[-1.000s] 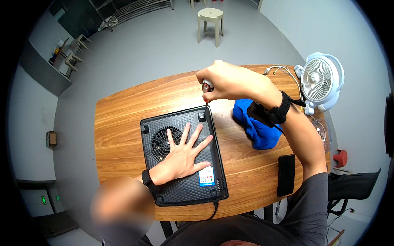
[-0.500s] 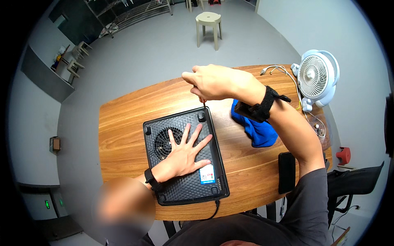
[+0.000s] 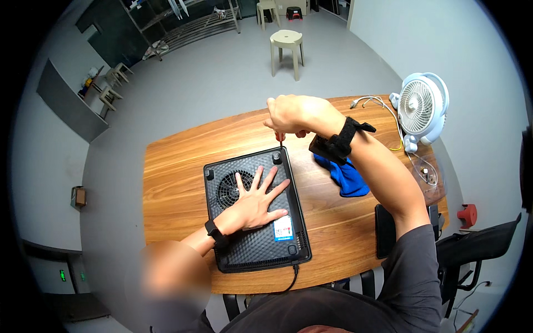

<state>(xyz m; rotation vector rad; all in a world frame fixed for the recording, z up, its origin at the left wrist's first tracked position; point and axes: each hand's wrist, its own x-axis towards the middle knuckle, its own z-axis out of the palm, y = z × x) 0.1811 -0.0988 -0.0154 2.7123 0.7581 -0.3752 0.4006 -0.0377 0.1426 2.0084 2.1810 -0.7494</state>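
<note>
Upside down on the wooden table lies a black induction cooker [image 3: 241, 248] with a textured underside, a round fan grille [image 3: 229, 191], small feet and a white-and-blue label [image 3: 283, 233]. My left hand [image 3: 254, 204] presses flat on the underside, fingers spread, partly covering the grille. A screwdriver [image 3: 281, 136] with a reddish handle stands nearly upright at the cooker's far right corner. Closed around its handle from above is my right hand [image 3: 293, 114]. The screw, if any, under the tip is too small to see. Both wrists wear black straps.
A blue cloth [image 3: 351, 178] lies right of the cooker, partly under my right forearm. At the table's far right stands a white fan [image 3: 417, 104] with cables [image 3: 373, 100]. A black flat object [image 3: 384, 236] sits by my right elbow. The cooker's cord [image 3: 295, 271] hangs over the near edge.
My view has shifted slightly. My right hand has turned about the screwdriver, and more of the reddish handle shows. My left hand keeps its place on the cooker.
</note>
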